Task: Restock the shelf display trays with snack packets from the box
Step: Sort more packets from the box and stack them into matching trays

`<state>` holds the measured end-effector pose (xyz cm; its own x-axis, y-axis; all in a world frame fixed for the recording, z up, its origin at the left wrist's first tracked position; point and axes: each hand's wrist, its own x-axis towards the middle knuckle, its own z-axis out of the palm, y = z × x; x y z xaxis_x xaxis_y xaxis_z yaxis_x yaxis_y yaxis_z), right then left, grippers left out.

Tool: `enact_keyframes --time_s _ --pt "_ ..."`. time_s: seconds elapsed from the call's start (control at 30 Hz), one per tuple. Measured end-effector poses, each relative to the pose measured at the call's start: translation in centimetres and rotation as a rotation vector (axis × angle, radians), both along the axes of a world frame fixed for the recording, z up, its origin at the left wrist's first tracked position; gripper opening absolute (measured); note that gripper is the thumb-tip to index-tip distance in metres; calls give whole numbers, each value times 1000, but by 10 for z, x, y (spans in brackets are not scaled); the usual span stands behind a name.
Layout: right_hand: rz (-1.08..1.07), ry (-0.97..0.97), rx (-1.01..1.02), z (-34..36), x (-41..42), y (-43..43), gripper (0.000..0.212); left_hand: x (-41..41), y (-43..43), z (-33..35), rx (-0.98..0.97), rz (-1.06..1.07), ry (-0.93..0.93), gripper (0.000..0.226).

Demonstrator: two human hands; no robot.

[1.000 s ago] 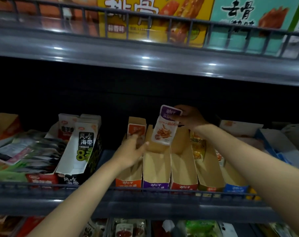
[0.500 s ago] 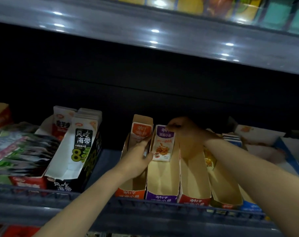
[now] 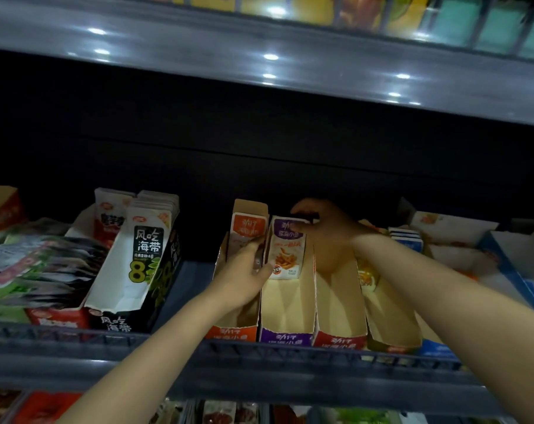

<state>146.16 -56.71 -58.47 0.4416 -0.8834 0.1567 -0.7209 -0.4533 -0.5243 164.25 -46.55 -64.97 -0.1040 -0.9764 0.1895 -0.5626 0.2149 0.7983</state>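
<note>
A purple-topped snack packet stands upright at the back of the purple display tray. My right hand grips the packet's top edge from above and behind. My left hand rests against the wall between the purple tray and the orange tray, its thumb touching the packet's lower left corner. An orange-topped packet stands at the back of the orange tray. The red tray to the right of the purple one shows bare cardboard. The supply box is out of view.
A black-and-white seaweed box stands left of the trays, with loose packets heaped further left. More trays and a blue box sit to the right. A wire rail fronts the shelf. Another shelf hangs overhead.
My right hand has lowered the purple packet from above the trays into the back of the purple tray. My left hand has stayed at the tray wall. The view has tilted downward slightly.
</note>
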Motion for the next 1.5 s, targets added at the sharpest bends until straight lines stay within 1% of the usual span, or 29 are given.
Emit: enact_keyframes --time_s 0.07,0.17,0.27,0.33,0.5,0.6,0.67,0.77,0.9,1.1,1.2,1.33,1.4,1.5 --pt "-13 12 -18 8 -6 18 42 -1 7 6 7 -2 19 48" --pt "-35 -30 -8 20 -17 54 42 -1 24 19 -27 -28 14 50" --pt "-23 8 -15 24 -30 97 43 0 49 32 -65 -35 -71 64" --pt "-2 41 -38 20 -41 124 46 0 67 35 -95 -45 -135 69" --pt "38 54 -27 -10 -65 194 56 -6 123 24 -188 -46 -354 69" --pt "52 13 60 -43 -77 229 61 -13 153 2 -224 -90 -413 63" --pt "43 35 119 -71 -85 248 62 -18 169 -20 -204 -122 -440 60" --pt "0 96 217 -117 -97 271 67 -22 189 -58 -135 -171 -486 60" --pt "-58 155 367 -187 -113 290 69 -17 209 -116 -49 -230 -531 56" --pt "-169 149 608 -288 -122 312 67 -11 232 -209 201 -306 -633 56" --pt "-197 103 706 -333 -122 320 57 -14 235 -254 340 -349 -654 58" --pt "-287 117 837 -384 -125 324 67 -19 232 -305 508 -329 -693 60" --pt "-303 89 889 -405 -126 327 63 -20 231 -327 611 -322 -711 60" --pt "-340 55 960 -429 -129 333 47 -22 228 -358 743 -301 -665 61"
